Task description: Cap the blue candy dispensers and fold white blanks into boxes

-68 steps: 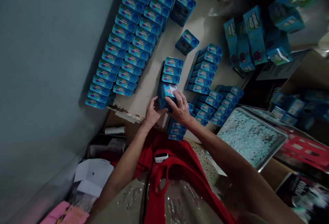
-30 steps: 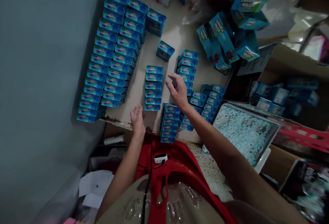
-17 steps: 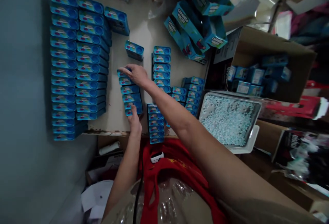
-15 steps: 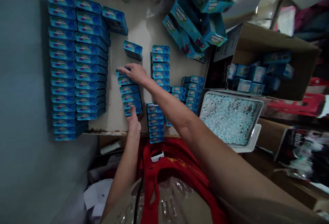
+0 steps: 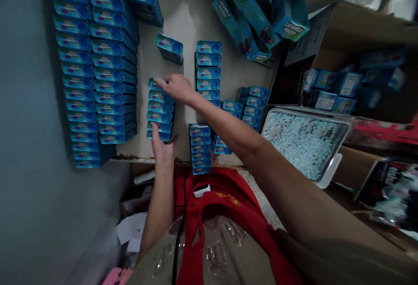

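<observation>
A short row of small blue candy boxes [image 5: 160, 106] stands on the table between my hands. At its near end my left hand [image 5: 162, 147] grips the last box, the thumb lying over its top edge. My right hand [image 5: 178, 87] holds the far end, thumb and fingers around the farthest box. The fingers behind the row are partly hidden. Just beyond my right hand stands a single blue box [image 5: 170, 49]. To the left run two long columns of the same boxes [image 5: 112, 61], with another box [image 5: 144, 3] beside their far end.
More box rows stand to the right, one far row [image 5: 209, 72] and one near row [image 5: 200, 149] at the table edge [image 5: 143, 159]. Empty-looking blue display cartons [image 5: 243, 4] lie beyond. A tray of small pale-blue pieces [image 5: 298, 141] and a cardboard box [image 5: 349, 25] holding blue boxes are at right.
The row between my hands has straightened and shifted left relative to the nearby rows, both hands staying at its ends. My view has also tilted and moved closer.
</observation>
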The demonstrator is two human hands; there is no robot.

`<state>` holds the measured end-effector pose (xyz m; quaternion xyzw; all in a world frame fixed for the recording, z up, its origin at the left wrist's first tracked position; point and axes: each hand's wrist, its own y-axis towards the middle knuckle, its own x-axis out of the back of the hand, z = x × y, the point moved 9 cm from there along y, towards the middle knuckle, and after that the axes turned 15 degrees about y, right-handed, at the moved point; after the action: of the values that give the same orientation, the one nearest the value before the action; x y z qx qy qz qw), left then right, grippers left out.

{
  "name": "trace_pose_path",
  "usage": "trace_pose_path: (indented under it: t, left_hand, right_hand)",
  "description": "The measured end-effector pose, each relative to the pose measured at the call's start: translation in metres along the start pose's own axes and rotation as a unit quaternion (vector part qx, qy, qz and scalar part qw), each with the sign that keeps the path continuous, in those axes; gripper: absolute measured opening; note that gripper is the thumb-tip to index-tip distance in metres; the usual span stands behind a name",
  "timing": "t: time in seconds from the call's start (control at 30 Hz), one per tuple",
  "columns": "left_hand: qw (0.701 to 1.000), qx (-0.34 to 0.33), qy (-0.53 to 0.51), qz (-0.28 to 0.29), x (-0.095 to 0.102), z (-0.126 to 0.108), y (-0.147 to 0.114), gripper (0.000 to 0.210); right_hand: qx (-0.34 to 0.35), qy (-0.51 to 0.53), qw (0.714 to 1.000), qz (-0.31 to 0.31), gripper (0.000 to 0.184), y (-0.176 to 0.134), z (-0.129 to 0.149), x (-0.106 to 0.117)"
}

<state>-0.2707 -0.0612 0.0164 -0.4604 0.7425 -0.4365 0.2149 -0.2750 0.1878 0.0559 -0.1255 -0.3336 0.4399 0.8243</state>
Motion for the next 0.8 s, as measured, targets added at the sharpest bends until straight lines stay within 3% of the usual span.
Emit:
trace_pose_path:
  t: [0.13, 0.27, 0.47, 0.57, 0.67, 0.8]
  left_hand:
    - [0.999, 0.006, 0.031, 0.001, 0.023, -0.009, 0.009, 0.055]
    - [0.999, -0.011, 0.037, -0.01, 0.03, -0.016, 0.006, 0.047]
    - [0.994, -0.099, 0.045, -0.008, 0.031, -0.049, -0.025, 0.046]
    - [0.992, -0.107, 0.062, -0.014, 0.037, -0.063, -0.042, 0.04]
    - [0.993, -0.075, 0.089, -0.038, 0.045, -0.06, -0.049, 0.034]
    - [0.992, -0.011, 0.109, -0.063, 0.047, -0.035, -0.036, 0.036]
  right_hand:
    - [0.007, 0.034, 0.999, -0.014, 0.062, -0.03, 0.002, -0.007]
    - [0.02, 0.01, 0.999, -0.033, 0.052, -0.054, 0.008, -0.007]
    - [0.058, 0.036, 0.989, -0.128, 0.052, -0.108, 0.033, 0.03]
    - [0.065, 0.061, 0.984, -0.152, 0.052, -0.134, 0.036, 0.037]
    - [0.034, 0.06, 0.989, -0.13, 0.051, -0.132, 0.027, 0.023]
    - [-0.016, 0.028, 0.999, -0.014, 0.049, -0.084, 0.009, -0.015]
